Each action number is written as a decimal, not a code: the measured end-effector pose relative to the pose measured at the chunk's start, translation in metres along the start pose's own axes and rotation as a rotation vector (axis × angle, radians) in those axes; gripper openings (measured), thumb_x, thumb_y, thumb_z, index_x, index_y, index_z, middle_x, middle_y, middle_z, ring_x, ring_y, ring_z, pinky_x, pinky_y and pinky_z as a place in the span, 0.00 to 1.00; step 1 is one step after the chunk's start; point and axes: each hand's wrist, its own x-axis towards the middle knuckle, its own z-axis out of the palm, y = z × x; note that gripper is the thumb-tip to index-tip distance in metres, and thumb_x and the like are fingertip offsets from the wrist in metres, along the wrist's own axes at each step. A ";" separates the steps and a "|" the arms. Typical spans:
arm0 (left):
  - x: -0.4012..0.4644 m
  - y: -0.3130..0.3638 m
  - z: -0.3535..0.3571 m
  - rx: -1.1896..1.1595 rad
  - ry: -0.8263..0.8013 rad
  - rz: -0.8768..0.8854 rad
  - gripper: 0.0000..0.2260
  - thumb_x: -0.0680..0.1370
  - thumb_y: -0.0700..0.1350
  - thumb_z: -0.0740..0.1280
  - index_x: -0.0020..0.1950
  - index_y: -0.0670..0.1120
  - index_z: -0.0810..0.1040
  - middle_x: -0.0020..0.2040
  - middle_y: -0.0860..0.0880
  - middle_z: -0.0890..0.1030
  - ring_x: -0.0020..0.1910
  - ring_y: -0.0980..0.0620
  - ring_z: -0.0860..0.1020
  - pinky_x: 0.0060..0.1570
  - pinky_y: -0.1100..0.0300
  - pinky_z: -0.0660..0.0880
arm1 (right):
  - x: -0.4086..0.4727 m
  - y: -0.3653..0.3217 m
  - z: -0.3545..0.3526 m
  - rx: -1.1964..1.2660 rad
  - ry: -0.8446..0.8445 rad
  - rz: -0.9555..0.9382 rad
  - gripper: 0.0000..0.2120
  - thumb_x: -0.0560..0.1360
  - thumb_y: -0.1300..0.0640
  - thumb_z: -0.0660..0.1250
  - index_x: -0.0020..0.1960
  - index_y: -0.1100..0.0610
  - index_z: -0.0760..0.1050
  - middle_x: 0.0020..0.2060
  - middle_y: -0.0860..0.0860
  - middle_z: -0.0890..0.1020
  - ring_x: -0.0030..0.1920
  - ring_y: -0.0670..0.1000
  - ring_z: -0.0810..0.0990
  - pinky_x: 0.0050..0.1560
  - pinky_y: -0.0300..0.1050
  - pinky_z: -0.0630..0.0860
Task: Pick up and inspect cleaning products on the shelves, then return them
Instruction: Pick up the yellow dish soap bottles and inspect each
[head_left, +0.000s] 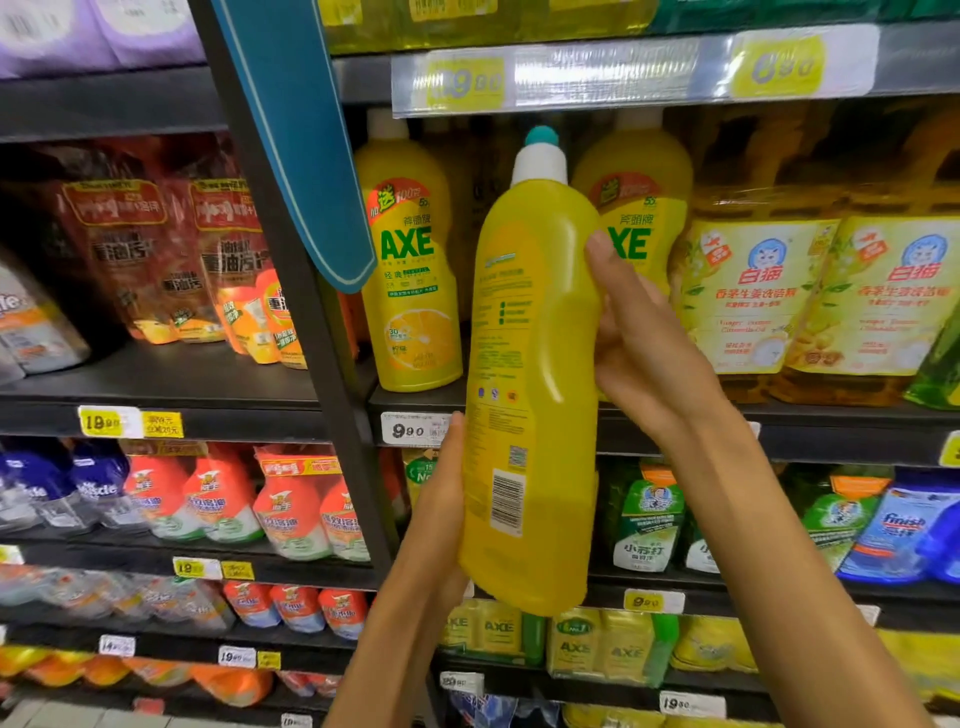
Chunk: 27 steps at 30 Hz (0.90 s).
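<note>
Both hands grasp the yellow bottle (530, 395), left hand (441, 499) low, right hand (639, 353) high; returning it carelessly could topple the neighbouring bottles (410, 270) on the shelf (831, 415).

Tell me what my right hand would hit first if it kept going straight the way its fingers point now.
Probably the AXE bottle standing on the shelf behind the held yellow bottle. The right hand points up and leftward toward it, though depth is unclear from this one view.

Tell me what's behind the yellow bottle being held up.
Behind the held yellow bottle stand two AXE bottles on the shelf, the right one partly covered. A 9.90 price tag peeks out left. What stands directly behind the bottle is hidden.
</note>
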 end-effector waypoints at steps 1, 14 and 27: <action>-0.001 -0.001 -0.002 -0.012 -0.046 -0.039 0.18 0.76 0.59 0.57 0.46 0.55 0.85 0.44 0.48 0.86 0.42 0.50 0.84 0.39 0.55 0.80 | 0.003 0.003 0.001 0.036 -0.008 0.035 0.30 0.68 0.43 0.67 0.65 0.58 0.73 0.59 0.58 0.81 0.61 0.58 0.78 0.62 0.56 0.75; -0.017 0.013 0.006 0.195 -0.216 -0.078 0.35 0.62 0.73 0.67 0.63 0.57 0.75 0.57 0.48 0.82 0.54 0.49 0.82 0.53 0.49 0.78 | 0.011 0.020 -0.002 -0.088 0.190 0.108 0.30 0.67 0.45 0.75 0.65 0.55 0.72 0.45 0.50 0.84 0.41 0.47 0.84 0.38 0.43 0.80; -0.016 0.013 0.024 -0.417 -0.192 -0.191 0.28 0.68 0.64 0.67 0.62 0.48 0.79 0.61 0.41 0.79 0.59 0.40 0.78 0.58 0.42 0.74 | 0.031 0.022 -0.014 -0.161 0.124 0.352 0.19 0.75 0.53 0.70 0.59 0.65 0.76 0.45 0.58 0.85 0.41 0.52 0.85 0.40 0.46 0.83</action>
